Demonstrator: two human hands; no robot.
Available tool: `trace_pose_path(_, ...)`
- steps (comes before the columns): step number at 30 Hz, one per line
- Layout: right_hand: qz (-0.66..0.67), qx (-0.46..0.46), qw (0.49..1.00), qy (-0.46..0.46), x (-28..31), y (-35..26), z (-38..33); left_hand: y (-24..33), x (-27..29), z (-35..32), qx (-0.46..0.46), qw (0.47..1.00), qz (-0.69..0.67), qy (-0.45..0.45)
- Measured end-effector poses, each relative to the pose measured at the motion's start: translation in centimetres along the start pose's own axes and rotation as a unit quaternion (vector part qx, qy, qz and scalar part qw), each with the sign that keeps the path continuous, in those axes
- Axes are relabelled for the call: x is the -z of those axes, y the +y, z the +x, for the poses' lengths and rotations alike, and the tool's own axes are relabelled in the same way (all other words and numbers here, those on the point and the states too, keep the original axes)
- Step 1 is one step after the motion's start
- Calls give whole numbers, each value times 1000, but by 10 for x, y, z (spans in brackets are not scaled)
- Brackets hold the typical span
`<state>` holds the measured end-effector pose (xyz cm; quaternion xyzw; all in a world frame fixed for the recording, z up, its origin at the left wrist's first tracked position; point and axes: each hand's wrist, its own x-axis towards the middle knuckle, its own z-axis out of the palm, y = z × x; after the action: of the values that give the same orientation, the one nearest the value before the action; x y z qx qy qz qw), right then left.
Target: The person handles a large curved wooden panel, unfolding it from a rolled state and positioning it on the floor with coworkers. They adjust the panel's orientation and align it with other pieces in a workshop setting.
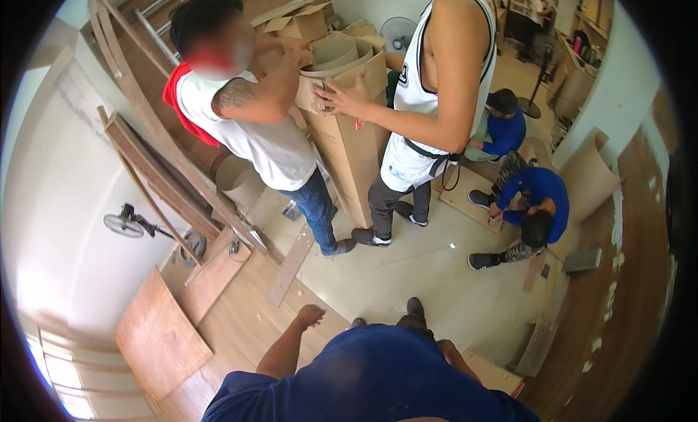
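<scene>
fingers loosely curled on left hand [311,315], holding nothing | right hand hidden, can't tell | keep clear of the tall cardboard box [349,142] ahead

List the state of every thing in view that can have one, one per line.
Tall cardboard box: upright, top flaps open, two people's hands on it.
Rolled sheet: curled, standing in the box.
Floor fan: tipped over on the floor.
Wooden panel: lying flat.
Left hand: empty, hanging loose.
Right hand: hidden behind the wearer's body.
</scene>
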<state>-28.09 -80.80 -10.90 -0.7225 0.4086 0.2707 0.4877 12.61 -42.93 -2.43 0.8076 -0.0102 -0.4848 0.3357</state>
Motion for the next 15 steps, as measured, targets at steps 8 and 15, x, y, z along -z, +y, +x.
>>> trace_pose_path(8, 107, -21, 994, 5, 206, 2, 139, -35, -94, -83, 196, 976, -88, 39)
trace_pose_path(15, 30, -27, 999, 35, 283, -74, 157, -2, -153, -96, 168, 961, -201, 91)
